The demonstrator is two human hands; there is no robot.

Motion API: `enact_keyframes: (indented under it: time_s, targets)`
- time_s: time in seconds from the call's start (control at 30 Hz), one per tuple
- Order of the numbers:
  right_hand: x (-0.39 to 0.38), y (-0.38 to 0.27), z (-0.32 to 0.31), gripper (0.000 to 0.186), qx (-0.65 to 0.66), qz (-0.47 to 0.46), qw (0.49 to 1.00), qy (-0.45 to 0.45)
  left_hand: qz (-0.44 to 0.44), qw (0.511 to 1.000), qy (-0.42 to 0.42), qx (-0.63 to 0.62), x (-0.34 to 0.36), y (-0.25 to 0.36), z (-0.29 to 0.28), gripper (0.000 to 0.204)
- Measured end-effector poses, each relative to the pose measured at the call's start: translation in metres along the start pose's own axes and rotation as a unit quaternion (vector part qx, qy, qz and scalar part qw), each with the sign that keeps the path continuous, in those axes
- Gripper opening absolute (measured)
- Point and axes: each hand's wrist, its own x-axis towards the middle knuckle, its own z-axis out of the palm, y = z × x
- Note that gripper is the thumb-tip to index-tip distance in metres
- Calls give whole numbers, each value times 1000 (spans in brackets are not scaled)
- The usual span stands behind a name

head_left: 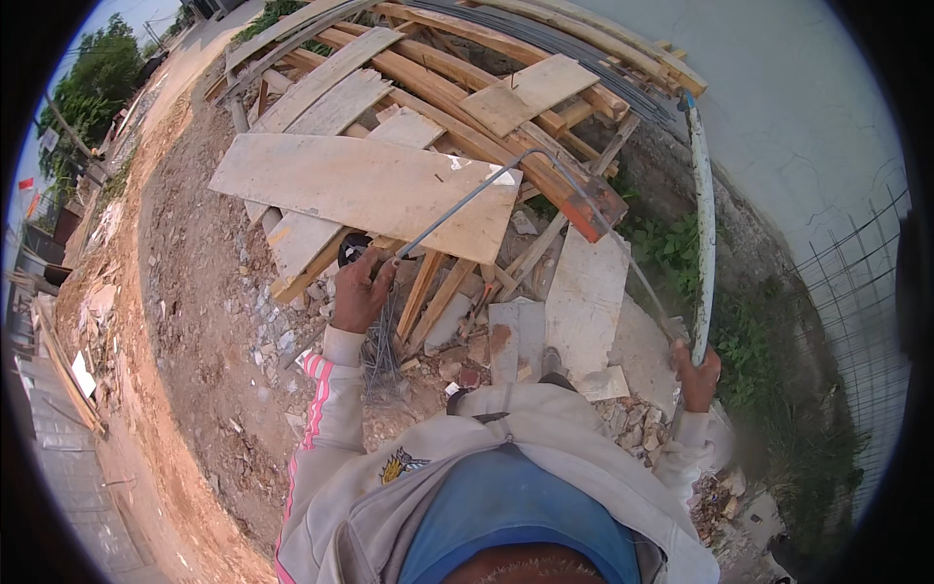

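My left hand [360,294] is closed around one end of a thin grey metal rod [457,206], which is bent into a hook-like arch. The rod rises to a curve above the lumber, then slopes down to the right. Its other end reaches my right hand [697,376]; whether those fingers also grip it I cannot tell. That hand is closed on the lower end of a long, slightly curved pipe [704,219] with worn whitish paint and a blue tip, held upright. A wide pale plank [360,185] lies beyond the rod. Behind my left hand is a black object [352,247], mostly hidden.
Stacked timber beams [438,78] and boards fill the far middle, with dark steel bars [545,39] behind. A pale wall [827,127] and wire mesh [846,282] stand right. Broken rubble [632,428] surrounds my feet. A tangle of wire [386,355] lies near my left wrist.
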Motion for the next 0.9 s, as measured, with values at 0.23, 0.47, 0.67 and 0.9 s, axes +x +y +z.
enact_keyframes:
  time_s: [0.23, 0.47, 0.67, 0.9]
  targets:
    - [-5, 24, -27, 29, -59, 34, 995, 74, 91, 994, -50, 18, 40, 5, 36, 22]
    - [10, 13, -59, 35, -201, -25, 976, 80, 29, 992, -55, 107, 2, -20, 21, 17]
    - [16, -3, -49, 38, -238, -65, 962, 116, 43, 991, -7, 130, 0, -3, 24, 14]
    - [11, -10, -50, 39, -210, -44, 971, 104, -25, 988, -56, 138, -25, -14, 16, 16]
